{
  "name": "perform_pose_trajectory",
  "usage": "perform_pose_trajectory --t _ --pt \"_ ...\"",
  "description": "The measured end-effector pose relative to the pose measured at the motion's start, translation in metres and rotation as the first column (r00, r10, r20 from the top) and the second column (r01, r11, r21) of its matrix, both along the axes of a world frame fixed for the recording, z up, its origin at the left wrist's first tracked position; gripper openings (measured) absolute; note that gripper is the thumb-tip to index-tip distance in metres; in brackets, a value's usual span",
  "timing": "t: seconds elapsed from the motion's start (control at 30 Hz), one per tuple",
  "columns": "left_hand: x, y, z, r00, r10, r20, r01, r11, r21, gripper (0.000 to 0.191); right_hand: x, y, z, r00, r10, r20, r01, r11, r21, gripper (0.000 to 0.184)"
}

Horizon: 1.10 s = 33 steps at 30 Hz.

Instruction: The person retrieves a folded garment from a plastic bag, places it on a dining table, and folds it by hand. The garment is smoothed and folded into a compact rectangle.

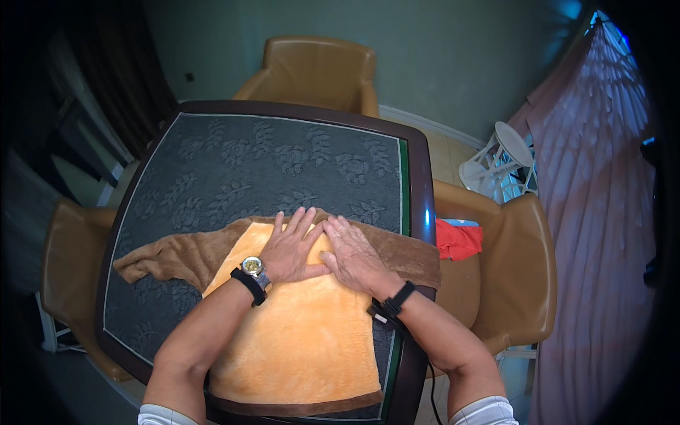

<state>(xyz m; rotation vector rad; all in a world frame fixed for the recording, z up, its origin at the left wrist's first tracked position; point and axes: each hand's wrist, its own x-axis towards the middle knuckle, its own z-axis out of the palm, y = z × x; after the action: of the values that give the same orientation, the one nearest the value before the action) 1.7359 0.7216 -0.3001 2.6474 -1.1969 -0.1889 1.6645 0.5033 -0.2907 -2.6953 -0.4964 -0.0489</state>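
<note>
A fleecy garment (303,340) with an orange-yellow front panel lies spread on the table, its brown hem nearest me. One brown sleeve (180,255) stretches left and is crumpled toward its cuff. The other brown sleeve (406,255) runs right and reaches over the table's edge. Both palms press on the upper part of the orange panel. My left hand (295,249) lies flat with fingers spread. Beside it, my right hand (353,255) rests flat, its fingers close to the left thumb and index finger. Neither hand grips the cloth.
The table (239,159) has a dark floral cloth top and a dark wooden rim. Tan armchairs stand at the far side (319,69), left (74,265) and right (510,265). A red cloth (459,239) lies on the right chair. White stools (502,154) stand near a pink curtain (589,212).
</note>
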Motion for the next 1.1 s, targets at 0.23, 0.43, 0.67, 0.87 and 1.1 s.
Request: perform_pose_trajectory --t 0.23,0.43,0.67,0.87,1.1 --pt "0.003 0.010 0.001 1.000 0.017 -0.024 -0.015 0.995 0.098 0.113 -0.029 -0.021 -0.015 0.999 0.020 0.026 -0.018 0.997 -0.075 0.072" --pt "0.004 0.008 0.006 0.998 0.039 -0.040 -0.034 0.994 0.105 0.110 -0.061 -0.038 -0.016 0.998 -0.050 0.043 0.056 0.988 -0.143 0.074" --pt "0.000 -0.027 0.020 1.000 -0.015 0.009 0.014 0.998 0.062 0.091 -0.074 -0.047 -0.021 0.994 -0.099 0.036 0.103 0.983 -0.153 0.073" --pt "0.000 -0.056 0.000 0.998 -0.051 0.037 0.046 0.991 0.129 0.084 -0.074 -0.041 -0.015 0.996 -0.084 0.018 0.086 0.987 -0.133 0.075" --pt "0.031 -0.059 0.013 0.999 0.050 -0.002 -0.048 0.982 0.184 0.073 -0.076 -0.041 -0.017 0.995 -0.097 -0.007 0.096 0.992 -0.086 0.074"
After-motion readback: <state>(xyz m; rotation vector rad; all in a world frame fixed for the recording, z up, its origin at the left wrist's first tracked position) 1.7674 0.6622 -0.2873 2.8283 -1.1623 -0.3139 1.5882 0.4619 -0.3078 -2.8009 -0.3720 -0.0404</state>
